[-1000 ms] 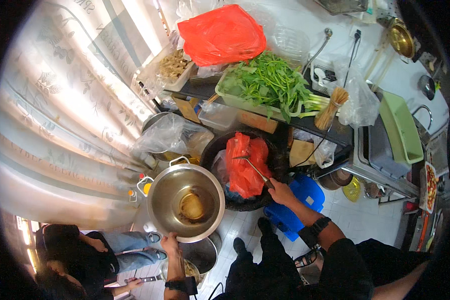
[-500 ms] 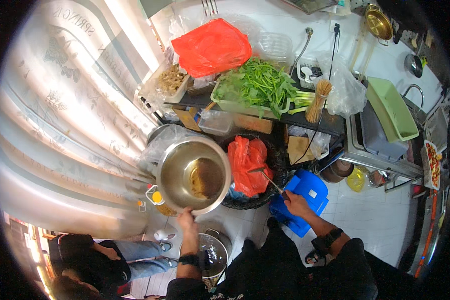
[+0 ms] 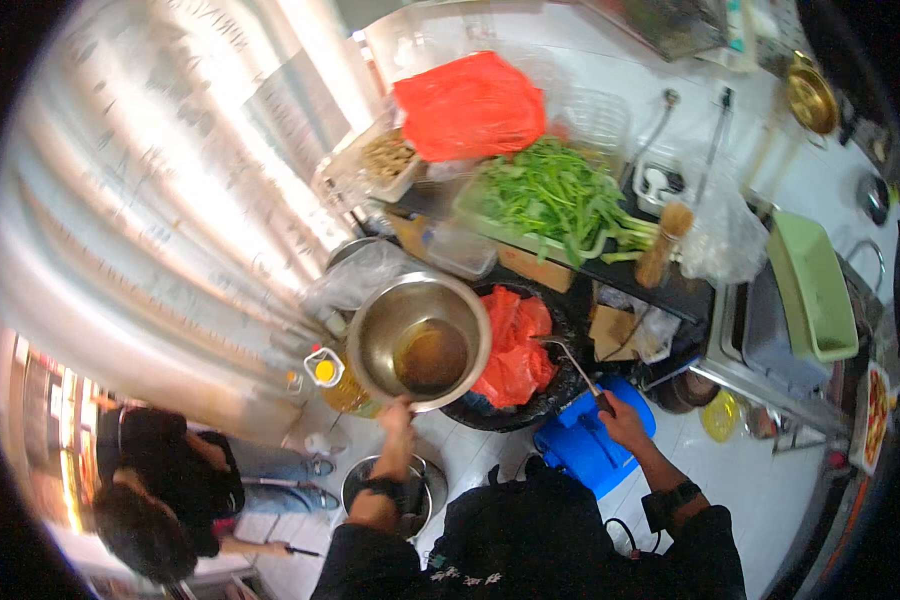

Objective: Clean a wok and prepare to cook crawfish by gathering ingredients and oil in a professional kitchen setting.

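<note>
My left hand point(image 3: 397, 415) grips the near rim of a wide metal basin point(image 3: 368, 345), fingers closed on it. A little brown liquid lies in the basin's bottom. The basin is held beside a black-lined bin point(image 3: 560, 395), overlapping its left edge in view. In the bin is a crumpled red plastic bag point(image 3: 517, 345). My right hand point(image 3: 625, 418) is closed round the brown handle of a long metal cooking utensil point(image 3: 578, 368). Its small bent head is over the bin's right side, too blurred to tell its exact kind.
Leafy greens point(image 3: 555, 195) fill a tray on the counter behind. A blue plastic stool-like object point(image 3: 595, 440) stands right of my legs. An oil bottle point(image 3: 338, 385) stands left of the basin, a metal pot point(image 3: 430, 497) below it. Another person point(image 3: 175, 460) is at lower left.
The view has shifted, so most things appear further right. The basin looks more level, its liquid nearer the middle. The other person's arm now reaches out with a thin dark object.
</note>
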`<action>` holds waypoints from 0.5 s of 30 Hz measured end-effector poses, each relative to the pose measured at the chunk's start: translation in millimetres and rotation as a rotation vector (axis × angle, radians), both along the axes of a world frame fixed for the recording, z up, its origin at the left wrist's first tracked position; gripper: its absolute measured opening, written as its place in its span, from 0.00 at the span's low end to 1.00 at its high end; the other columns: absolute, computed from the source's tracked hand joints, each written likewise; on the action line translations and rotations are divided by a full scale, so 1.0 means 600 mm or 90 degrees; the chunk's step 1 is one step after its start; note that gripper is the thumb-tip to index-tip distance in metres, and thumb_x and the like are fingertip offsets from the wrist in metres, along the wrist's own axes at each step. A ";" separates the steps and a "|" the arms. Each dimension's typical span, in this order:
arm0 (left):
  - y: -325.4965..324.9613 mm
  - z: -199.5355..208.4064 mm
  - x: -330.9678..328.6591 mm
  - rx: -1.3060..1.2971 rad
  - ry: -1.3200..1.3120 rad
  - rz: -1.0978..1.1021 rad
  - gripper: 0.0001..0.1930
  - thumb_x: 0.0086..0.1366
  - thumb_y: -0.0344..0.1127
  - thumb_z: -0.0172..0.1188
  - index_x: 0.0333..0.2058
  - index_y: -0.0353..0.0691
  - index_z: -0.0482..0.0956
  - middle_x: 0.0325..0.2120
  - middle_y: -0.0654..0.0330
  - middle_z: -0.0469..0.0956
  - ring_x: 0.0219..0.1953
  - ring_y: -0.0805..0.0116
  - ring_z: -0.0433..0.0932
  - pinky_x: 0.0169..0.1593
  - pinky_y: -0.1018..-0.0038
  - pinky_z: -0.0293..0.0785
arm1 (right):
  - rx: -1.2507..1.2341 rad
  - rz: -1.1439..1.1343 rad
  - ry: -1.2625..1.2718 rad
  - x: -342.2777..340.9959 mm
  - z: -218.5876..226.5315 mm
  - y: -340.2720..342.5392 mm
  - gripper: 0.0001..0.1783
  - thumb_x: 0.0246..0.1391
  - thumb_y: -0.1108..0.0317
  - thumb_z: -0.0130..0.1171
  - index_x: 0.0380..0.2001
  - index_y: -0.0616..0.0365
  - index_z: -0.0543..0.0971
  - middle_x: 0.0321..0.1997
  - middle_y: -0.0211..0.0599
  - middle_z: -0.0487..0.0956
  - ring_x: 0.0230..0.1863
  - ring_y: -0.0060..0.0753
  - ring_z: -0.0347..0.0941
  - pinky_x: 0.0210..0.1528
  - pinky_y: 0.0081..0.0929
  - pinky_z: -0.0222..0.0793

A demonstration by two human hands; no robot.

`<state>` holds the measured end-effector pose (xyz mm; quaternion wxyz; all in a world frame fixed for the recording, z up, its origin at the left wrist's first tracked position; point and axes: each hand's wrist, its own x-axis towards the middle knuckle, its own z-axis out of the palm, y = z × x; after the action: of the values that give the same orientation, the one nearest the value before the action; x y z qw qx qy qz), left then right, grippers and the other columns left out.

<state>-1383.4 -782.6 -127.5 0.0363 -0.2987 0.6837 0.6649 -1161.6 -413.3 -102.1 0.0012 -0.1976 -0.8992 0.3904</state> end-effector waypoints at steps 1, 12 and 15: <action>0.036 -0.011 0.004 0.044 -0.028 0.003 0.07 0.46 0.30 0.55 0.24 0.32 0.71 0.15 0.59 0.69 0.16 0.70 0.66 0.18 0.75 0.61 | 0.000 -0.007 0.019 -0.004 -0.001 0.012 0.29 0.43 0.62 0.52 0.50 0.61 0.63 0.40 0.57 0.71 0.42 0.53 0.68 0.44 0.41 0.63; 0.009 0.041 -0.008 -0.313 0.078 -0.011 0.09 0.45 0.31 0.54 0.22 0.28 0.71 0.17 0.51 0.73 0.18 0.62 0.72 0.23 0.69 0.65 | -0.142 -0.021 0.052 0.001 -0.035 0.041 0.27 0.44 0.70 0.52 0.51 0.60 0.63 0.23 0.35 0.71 0.16 0.20 0.64 0.19 0.21 0.61; 0.026 0.061 -0.034 -0.567 0.169 -0.074 0.10 0.45 0.32 0.54 0.19 0.29 0.70 0.15 0.48 0.71 0.16 0.57 0.71 0.22 0.65 0.64 | -0.198 -0.016 0.025 -0.004 0.007 0.019 0.28 0.45 0.70 0.52 0.52 0.60 0.62 0.23 0.33 0.70 0.15 0.18 0.60 0.18 0.20 0.60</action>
<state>-1404.0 -767.2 -90.8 -0.1462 -0.1588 0.9169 0.3358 -1163.9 -402.1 -97.9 -0.0072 -0.1989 -0.8252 0.5287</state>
